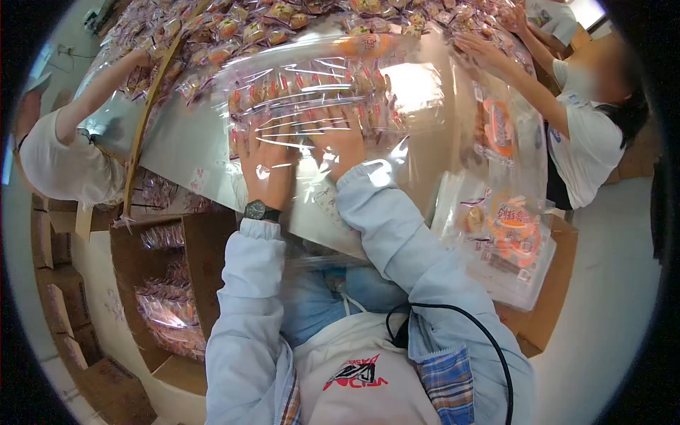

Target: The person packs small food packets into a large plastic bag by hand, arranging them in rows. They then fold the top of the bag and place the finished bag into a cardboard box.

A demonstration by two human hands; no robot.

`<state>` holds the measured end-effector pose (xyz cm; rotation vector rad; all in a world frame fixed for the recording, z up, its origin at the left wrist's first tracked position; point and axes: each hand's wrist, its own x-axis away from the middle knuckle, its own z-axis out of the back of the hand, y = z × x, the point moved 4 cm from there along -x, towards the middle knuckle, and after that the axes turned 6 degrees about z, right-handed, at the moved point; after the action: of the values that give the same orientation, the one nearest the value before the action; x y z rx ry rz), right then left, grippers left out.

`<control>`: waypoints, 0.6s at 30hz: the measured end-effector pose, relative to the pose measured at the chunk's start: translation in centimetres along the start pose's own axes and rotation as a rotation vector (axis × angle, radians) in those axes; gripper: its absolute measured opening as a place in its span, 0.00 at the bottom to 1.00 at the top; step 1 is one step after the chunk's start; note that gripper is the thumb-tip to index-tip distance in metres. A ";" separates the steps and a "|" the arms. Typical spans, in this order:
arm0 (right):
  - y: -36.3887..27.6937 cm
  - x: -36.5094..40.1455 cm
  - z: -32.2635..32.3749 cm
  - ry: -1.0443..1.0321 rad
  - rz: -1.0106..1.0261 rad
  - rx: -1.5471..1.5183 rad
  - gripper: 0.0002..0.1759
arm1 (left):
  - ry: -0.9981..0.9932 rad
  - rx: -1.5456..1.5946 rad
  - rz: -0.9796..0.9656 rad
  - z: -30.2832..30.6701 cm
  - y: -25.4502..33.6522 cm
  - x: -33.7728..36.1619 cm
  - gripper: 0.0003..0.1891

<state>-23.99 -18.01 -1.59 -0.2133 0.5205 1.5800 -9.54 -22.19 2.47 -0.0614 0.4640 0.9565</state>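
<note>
Nearest is a white shirt with red-and-black lettering (358, 375), framed by a pale-blue long-sleeved jacket (248, 312). Toward 12 o'clock, on a silver-grey metal table (191, 152), lies a large clear plastic bag with orange print (365, 46) — around a row of small wrapped packets (312, 83). The left hand (268, 152), wearing a black wristwatch (256, 210), and the right hand (338, 142) reach into it, fingers stretched out and slightly apart by the packets — glare hides whether the tips touch. Stacked clear printed bags (506, 234) lie at 4 o'clock; an open brown cardboard box of packets (202, 248) stands at 8.
</note>
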 end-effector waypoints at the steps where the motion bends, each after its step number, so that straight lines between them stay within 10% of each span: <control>1: -0.1 -0.2 0.7 0.034 -0.009 -0.042 0.33 | 0.046 0.024 0.001 -0.1 0.1 0.2 0.36; 12: -0.3 0.1 1.7 0.203 0.019 -0.194 0.24 | 0.026 -0.044 0.100 -1.1 0.6 -0.2 0.30; 16: -1.0 0.8 3.7 -0.136 -0.229 -0.609 0.25 | 0.054 0.005 0.045 0.4 1.7 0.1 0.34; 18: -2.5 4.7 7.3 0.150 -0.014 -0.447 0.20 | 0.102 -0.022 -0.001 -1.2 1.1 1.0 0.40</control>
<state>-20.66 -10.50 2.20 -0.6767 0.2720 1.6590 -10.39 -21.07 1.10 -0.1302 0.5473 0.9606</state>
